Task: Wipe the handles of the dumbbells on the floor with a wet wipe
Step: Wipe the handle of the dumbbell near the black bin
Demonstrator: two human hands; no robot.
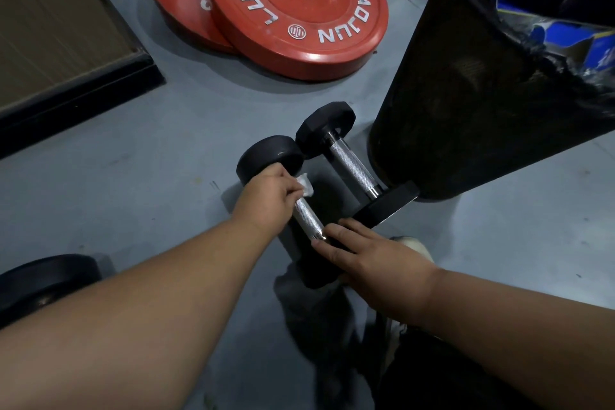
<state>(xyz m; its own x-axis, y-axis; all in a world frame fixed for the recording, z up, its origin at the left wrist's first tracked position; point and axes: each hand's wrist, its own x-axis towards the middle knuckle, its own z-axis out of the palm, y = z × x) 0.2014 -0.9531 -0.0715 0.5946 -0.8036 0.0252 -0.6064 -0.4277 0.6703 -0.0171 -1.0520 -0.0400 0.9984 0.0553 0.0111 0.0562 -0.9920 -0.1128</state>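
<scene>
From the head view, the near dumbbell (283, 196) lies on the floor (149, 176) beside a second dumbbell (349, 156); best to run the wet wipe (305, 184) along the whole handle (307, 217), turning it; the left hand (269, 198) pinches the wipe against the handle's far end; the right hand (359, 248) rests with straight fingers on the near weight, steadying it.

I have one wide-angle view only, worn on my head, looking forward and steeply down at the floor (139, 156). It sits close above my fingers (339, 236), with both forearms reaching in from the bottom edge and straight lines bowing near the borders.
</scene>
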